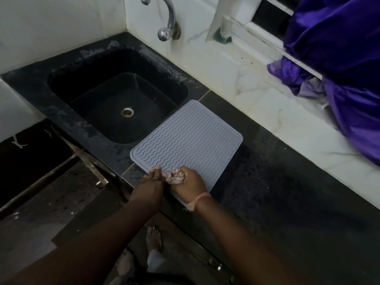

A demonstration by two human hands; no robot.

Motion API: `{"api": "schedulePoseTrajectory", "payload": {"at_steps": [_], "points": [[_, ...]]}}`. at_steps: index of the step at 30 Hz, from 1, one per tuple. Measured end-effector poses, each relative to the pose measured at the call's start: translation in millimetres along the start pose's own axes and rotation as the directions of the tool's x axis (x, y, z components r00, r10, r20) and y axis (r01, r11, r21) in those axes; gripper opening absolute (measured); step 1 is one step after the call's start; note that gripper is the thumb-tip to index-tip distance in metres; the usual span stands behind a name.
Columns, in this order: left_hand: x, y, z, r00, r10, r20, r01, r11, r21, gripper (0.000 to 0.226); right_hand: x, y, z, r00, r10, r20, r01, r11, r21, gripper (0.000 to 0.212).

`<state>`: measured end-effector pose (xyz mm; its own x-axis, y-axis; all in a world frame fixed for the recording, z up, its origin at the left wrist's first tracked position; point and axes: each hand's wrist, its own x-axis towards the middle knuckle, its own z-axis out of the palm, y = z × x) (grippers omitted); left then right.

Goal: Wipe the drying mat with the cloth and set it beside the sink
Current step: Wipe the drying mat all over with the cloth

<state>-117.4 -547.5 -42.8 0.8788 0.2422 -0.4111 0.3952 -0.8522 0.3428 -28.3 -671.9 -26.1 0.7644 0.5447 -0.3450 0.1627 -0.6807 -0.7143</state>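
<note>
Drying mat (189,138) is looking thin, floppy and grippy, lying flat on the tabletop (287,192) just beside the sink (67,93); left hand (151,185) is pressing its near corner, right hand (188,185) is clutching the cloth (174,177), so lifting by two edges is likely best.

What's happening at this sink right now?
A person is cleaning a grey drying mat that lies on the dark counter just right of the black sink. The right hand grips a bunched cloth against the mat's near edge, while the left hand rests its fingers on the same edge, seemingly to steady it. A tap sits above, and purple fabric hangs by the window.
</note>
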Motion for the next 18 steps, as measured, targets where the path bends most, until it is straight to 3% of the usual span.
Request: {"api": "schedulePoseTrajectory", "payload": {"at_steps": [2, 4, 9, 14, 18], "points": [[2, -1, 4, 0.999, 0.009, 0.035, -0.011, 0.999, 0.039, 0.088, 10, 0, -17, 1.000, 0.023, 0.013, -0.025, 0.990, 0.138, 0.021], [0, 5, 9, 0.998, -0.019, 0.053, 0.018, 1.000, 0.022, 0.093, 21, 4, -37, 0.998, 0.034, -0.058, -0.028, 0.993, 0.115, 0.020], [7, 28, 11, 0.999, 0.052, -0.011, -0.052, 0.999, 0.007, 0.089, 72, 22, -82, 0.925, -0.021, -0.378, -0.040, 0.988, -0.152, 0.011], [20, 27, 11, 0.996, -0.007, 0.093, 0.006, 1.000, 0.015, 0.103, 76, 33, -60, 0.962, -0.144, -0.232, 0.041, 0.917, -0.398, 0.016], [21, 31, 16, 0.998, -0.009, 0.069, 0.005, 0.998, 0.055, 0.099, 42, 31, -31, 0.962, -0.208, -0.177, 0.130, 0.919, -0.373, 0.025]]}}
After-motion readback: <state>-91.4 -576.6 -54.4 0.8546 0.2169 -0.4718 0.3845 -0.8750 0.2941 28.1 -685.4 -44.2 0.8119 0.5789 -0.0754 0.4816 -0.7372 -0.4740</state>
